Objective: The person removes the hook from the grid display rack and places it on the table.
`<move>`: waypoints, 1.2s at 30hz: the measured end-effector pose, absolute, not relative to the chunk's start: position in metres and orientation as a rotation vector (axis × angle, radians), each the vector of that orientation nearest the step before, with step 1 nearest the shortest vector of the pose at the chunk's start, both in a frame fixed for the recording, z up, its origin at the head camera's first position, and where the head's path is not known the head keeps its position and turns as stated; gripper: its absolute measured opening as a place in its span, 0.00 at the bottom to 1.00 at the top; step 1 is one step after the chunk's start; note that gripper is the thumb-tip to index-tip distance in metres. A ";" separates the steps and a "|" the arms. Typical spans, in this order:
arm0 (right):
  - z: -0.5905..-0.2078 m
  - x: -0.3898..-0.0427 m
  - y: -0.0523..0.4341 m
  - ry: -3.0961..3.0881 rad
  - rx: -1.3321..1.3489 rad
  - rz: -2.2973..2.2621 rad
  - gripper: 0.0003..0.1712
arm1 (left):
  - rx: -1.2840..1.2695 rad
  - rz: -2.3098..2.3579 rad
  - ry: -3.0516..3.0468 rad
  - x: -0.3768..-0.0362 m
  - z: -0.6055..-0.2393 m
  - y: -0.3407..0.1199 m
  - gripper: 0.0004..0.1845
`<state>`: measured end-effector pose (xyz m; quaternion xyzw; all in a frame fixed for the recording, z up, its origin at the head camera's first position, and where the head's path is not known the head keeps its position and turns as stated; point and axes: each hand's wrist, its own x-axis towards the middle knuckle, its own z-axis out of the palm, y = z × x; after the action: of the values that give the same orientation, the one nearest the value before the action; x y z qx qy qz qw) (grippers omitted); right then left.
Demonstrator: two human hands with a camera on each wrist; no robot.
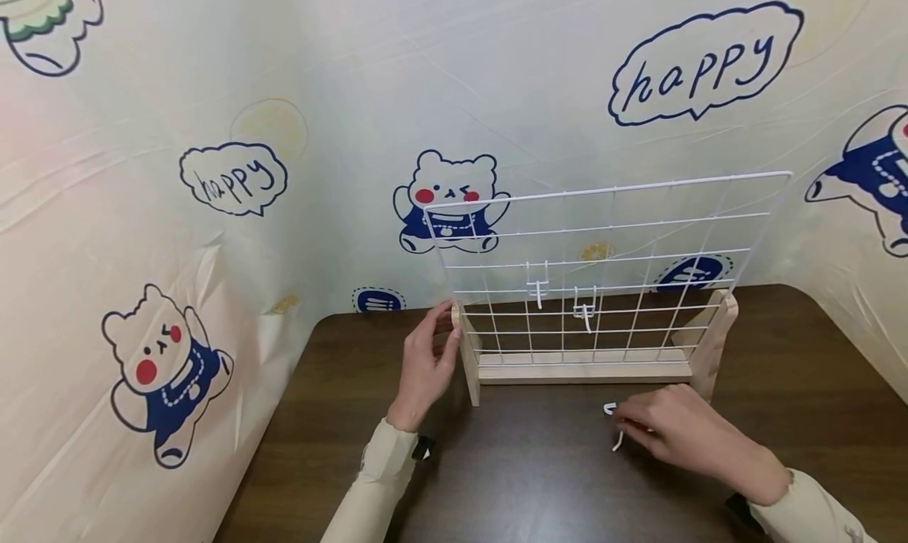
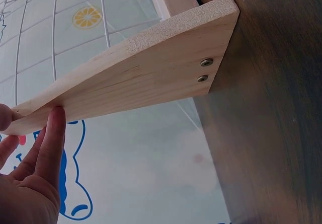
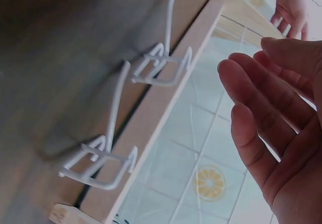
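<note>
On table, grid (image 1: 638, 236) stands with two hooks (image 1: 539, 289) hung; my left hand (image 1: 426, 366) steadies frame (image 1: 467, 354), fingers straight; right hand (image 1: 674, 433) relaxed over loose hooks (image 1: 612, 409), unhung.

White wire grid panel (image 1: 638, 236) stands upright in a pale wooden base (image 1: 583, 367) at frame centre, two white hooks (image 1: 560, 295) hung on it. Loose white wire hooks (image 1: 614, 425) lie on the worktop (image 1: 539, 480), lower right.

Cream long sleeves, black straps at wrists.
</note>
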<state>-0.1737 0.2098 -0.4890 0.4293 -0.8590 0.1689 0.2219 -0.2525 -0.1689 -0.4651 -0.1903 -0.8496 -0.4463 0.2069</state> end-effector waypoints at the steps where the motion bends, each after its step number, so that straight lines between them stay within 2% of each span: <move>1: -0.487 -0.174 0.210 -2.365 1.182 0.472 0.15 | -0.530 -1.244 -2.367 -0.253 -0.465 -0.169 0.24; 13: -0.476 -0.179 0.212 -2.308 1.168 0.495 0.08 | -0.547 -1.232 -2.352 -0.254 -0.464 -0.168 0.24; 17: -0.474 -0.180 0.212 -2.297 1.164 0.501 0.03 | -0.535 -1.239 -2.366 -0.254 -0.464 -0.168 0.24; 27: -0.469 -0.181 0.211 -2.253 1.160 0.520 0.23 | -0.513 -1.224 -2.386 -0.253 -0.464 -0.169 0.24; 34: -0.465 -0.181 0.212 -2.264 1.155 0.515 0.09 | -0.518 -1.234 -2.383 -0.252 -0.464 -0.169 0.23; 36: -0.465 -0.181 0.213 -2.267 1.151 0.510 0.11 | -0.520 -1.240 -2.379 -0.252 -0.464 -0.168 0.24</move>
<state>-0.1806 0.2127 -0.4649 0.4274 -0.8415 0.1893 0.2709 -0.2516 -0.1681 -0.4639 -0.1864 -0.8525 -0.4443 0.2029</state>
